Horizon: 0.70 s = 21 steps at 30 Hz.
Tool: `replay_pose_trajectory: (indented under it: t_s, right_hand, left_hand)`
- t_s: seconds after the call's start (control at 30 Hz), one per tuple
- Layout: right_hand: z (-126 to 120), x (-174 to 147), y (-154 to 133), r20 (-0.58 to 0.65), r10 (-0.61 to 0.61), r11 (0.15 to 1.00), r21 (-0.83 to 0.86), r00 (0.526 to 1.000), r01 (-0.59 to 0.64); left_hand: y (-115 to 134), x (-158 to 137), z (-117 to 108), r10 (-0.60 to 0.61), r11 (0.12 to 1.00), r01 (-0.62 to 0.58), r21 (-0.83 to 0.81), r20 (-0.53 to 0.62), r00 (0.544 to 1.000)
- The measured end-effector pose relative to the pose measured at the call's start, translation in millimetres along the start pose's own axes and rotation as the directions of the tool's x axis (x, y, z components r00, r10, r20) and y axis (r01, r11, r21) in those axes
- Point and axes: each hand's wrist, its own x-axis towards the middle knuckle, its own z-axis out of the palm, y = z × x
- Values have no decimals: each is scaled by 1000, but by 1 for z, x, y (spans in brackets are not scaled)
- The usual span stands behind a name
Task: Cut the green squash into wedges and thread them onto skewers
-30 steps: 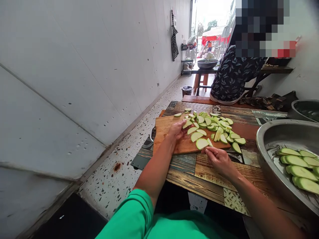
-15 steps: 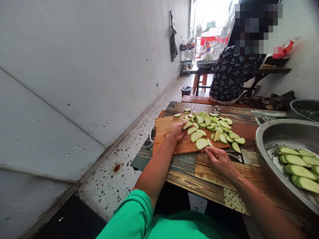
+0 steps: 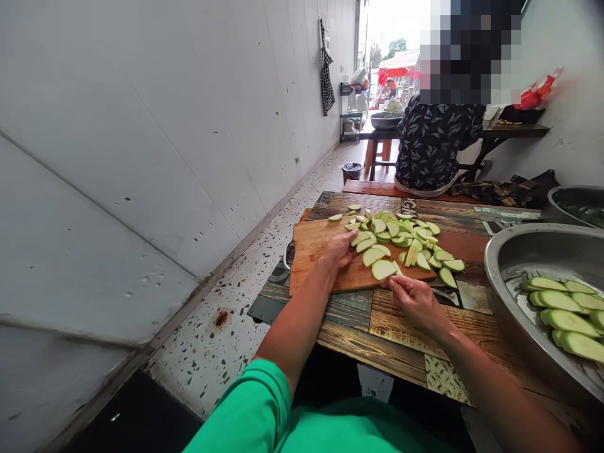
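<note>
On the wooden cutting board [image 3: 314, 248] lie many pale half-round zucchini slices [image 3: 385, 226] with green rims, some spilling past its right edge onto the table. My left hand [image 3: 340, 248] rests over the board, its fingers curled against a few slices [image 3: 362, 241] at the near left of the pile. At the board's near edge my right hand [image 3: 413, 299] is closed in a pinch, right by a large slice [image 3: 383, 270]. What its fingertips hold is too small and covered to make out.
A big metal basin [image 3: 493, 264] with long zucchini slices [image 3: 564, 308] stands on the patterned table [image 3: 349, 308] at right, a second basin [image 3: 559, 204] behind it. Ahead, a person in a dark patterned shirt [image 3: 429, 145] sits on a bench [image 3: 368, 187]. A white wall [image 3: 141, 157] runs along the left.
My left hand has shifted slightly right, and the slices at its fingers lie closer together. My right hand stays almost in place. The seated person has leaned a little to the left.
</note>
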Motion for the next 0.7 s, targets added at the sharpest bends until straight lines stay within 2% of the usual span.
replay_pose_trajectory:
  t_s: [0.17,0.3,0.37,0.53,0.63,0.7]
  right_hand:
    - [-1,2,-3,-17,-32,999,-29,999,32]
    - [-2,4,2,-50,-71,994,-82,996,67]
    - [-2,6,6,-88,-94,990,-111,992,84]
    - [-4,-1,0,-172,-167,966,-226,971,126]
    - [-18,-19,-26,-198,-234,923,-354,952,154]
    - [-37,-38,-48,-209,-279,883,-440,937,164]
  left_hand:
    - [-2,-3,6,82,997,-81,20,-45,996]
    - [7,-9,10,21,1000,-21,-4,-54,998]
    - [12,-13,11,34,999,-33,18,-76,997]
    - [13,-22,9,194,974,-164,158,-195,961]
    - [11,-17,4,331,932,-278,233,-231,915]
    - [9,-11,1,378,908,-308,284,-240,894]
